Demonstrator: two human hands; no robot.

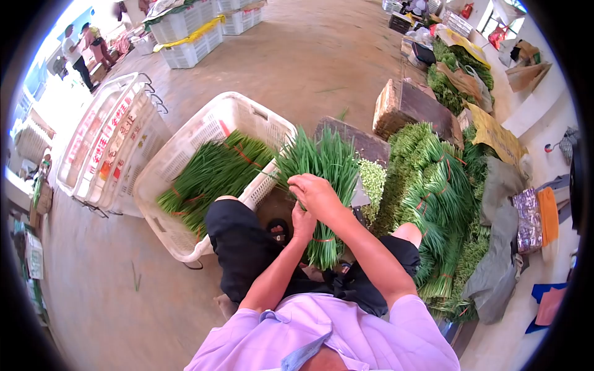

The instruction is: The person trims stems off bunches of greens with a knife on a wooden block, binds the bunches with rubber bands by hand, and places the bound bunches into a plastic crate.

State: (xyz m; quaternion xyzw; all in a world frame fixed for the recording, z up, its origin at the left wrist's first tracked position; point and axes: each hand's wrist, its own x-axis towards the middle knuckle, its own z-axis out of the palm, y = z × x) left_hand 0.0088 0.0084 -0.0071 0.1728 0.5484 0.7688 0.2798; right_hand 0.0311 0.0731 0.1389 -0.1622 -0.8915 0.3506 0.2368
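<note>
A thick bunch of garlic chives (325, 151) stands in front of my body, leaf tips pointing away and cut ends between my knees. My left hand (302, 221) is closed around the left side of the bunch at mid-length. Just above it, my right hand (317, 193) lies across the chives with its fingers curled in and pressed together; anything small between them is hidden. A red band circles the lower stalks. In the white plastic crate (164, 213) at my left lie several banded bunches (216, 173).
A dark board (371, 147) with pale trimmings (373, 179) is beyond the bunch. At right, a long heap of banded chives (445, 191) lies beside grey cloth (495, 260). Stacked crates (111, 142) stand left. Two people (77, 55) stand far back left.
</note>
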